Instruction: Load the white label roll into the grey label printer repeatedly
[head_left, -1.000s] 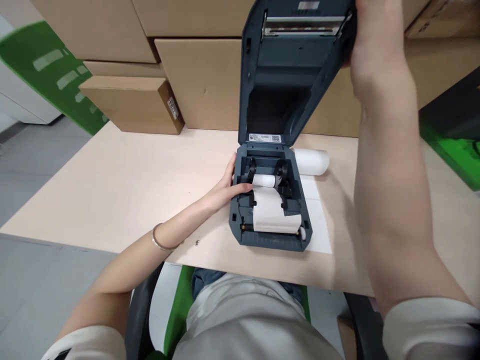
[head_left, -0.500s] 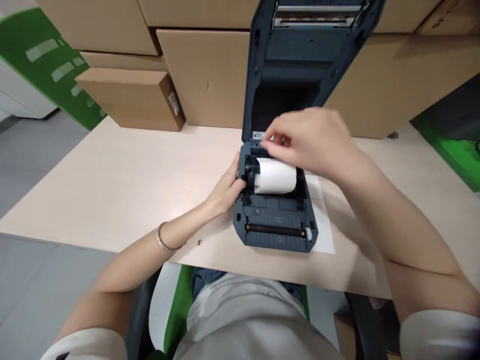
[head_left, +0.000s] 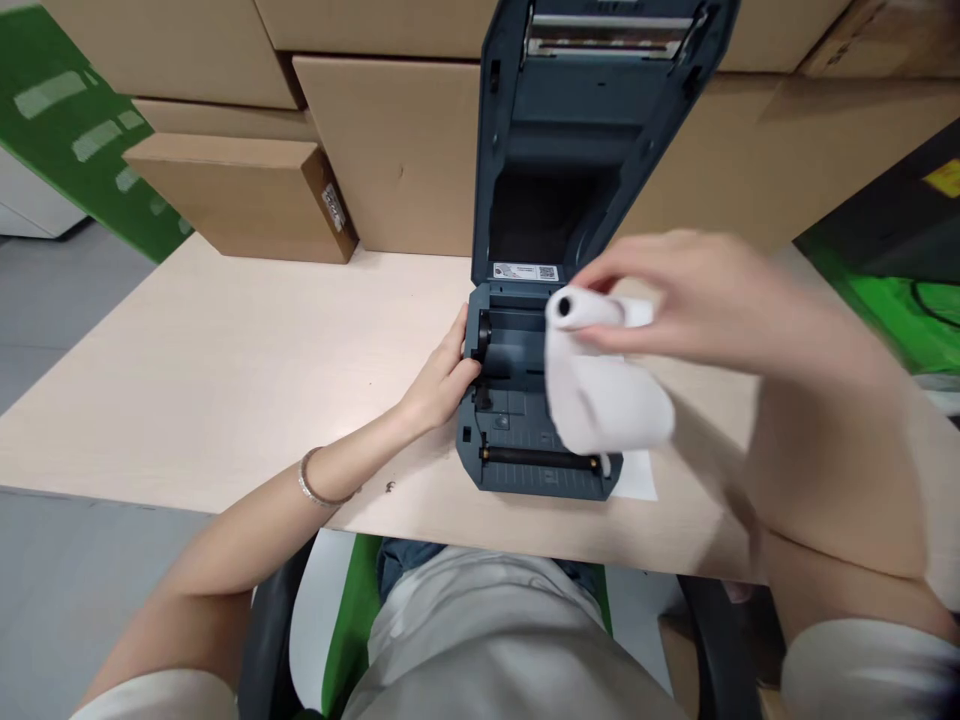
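Note:
A dark blue label printer [head_left: 517, 440] stands on the table with its lid [head_left: 577, 120] swung up. My right hand [head_left: 712, 300] is closed round a small white paper roll [head_left: 592, 312], held above the printer's right side, with a loose length of paper hanging from it. The roll is blurred by motion. My left hand [head_left: 439, 375] rests against the printer's left wall, fingers curled on its edge by the black roll holder [head_left: 484, 330]. The printer's bay is empty and its black roller [head_left: 536, 457] shows at the front.
Cardboard boxes [head_left: 390, 150] are stacked along the back of the light wooden table [head_left: 225, 370]. A smaller box [head_left: 240, 195] lies at the back left. A white sheet [head_left: 637, 478] lies under the printer's right side. Green floor markings show on both sides.
My right hand left the lid, reached into the bay and lifted the paper roll out, up and to the right. My left hand has stayed on the printer's left side.

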